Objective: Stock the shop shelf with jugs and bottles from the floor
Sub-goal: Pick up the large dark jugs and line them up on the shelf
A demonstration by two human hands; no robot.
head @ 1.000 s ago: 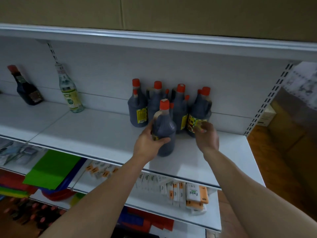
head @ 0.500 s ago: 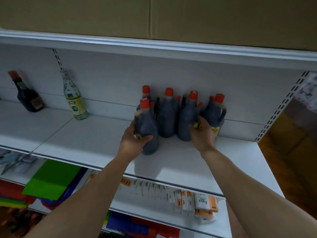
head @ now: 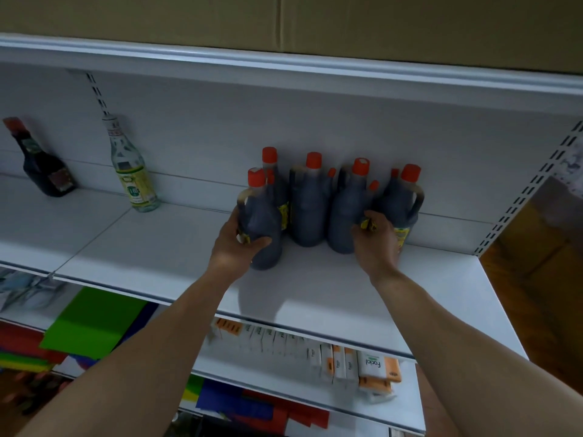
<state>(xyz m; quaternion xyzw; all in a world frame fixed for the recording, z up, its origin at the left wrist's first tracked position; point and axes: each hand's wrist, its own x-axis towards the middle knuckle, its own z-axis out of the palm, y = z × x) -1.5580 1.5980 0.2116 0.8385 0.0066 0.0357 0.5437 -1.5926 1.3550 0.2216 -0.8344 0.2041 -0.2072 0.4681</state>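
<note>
1. Over the last second the dark plastic jug [head: 263, 228], red-capped with a loop handle, has gone from in front of the cluster's middle to its left end. The right hand [head: 377, 247] has slid off the front label of the rightmost jug [head: 402, 206] into the gap on that jug's left.
2. The left hand [head: 235, 244] grips the dark plastic jug low on its body. The thumb lies across the front and the fingers wrap the left side, by a yellow label.
3. That jug stands upright on the white metal shelf [head: 315, 288], just in front of the leftmost of the other dark red-capped jugs [head: 310, 206], which are packed close along the back panel.
4. The right hand's fingers curl at a yellow label between the rightmost jug and its neighbour. Whether they clamp either jug cannot be told.
5. Well to the left on the same shelf stand a clear glass bottle with a yellow-green label [head: 134, 175] and a squat dark bottle with a red top [head: 44, 171].
6. The shelf below carries white-and-orange boxes [head: 378, 367]. A brown cardboard box [head: 284, 20] sits on the shelf above.
</note>
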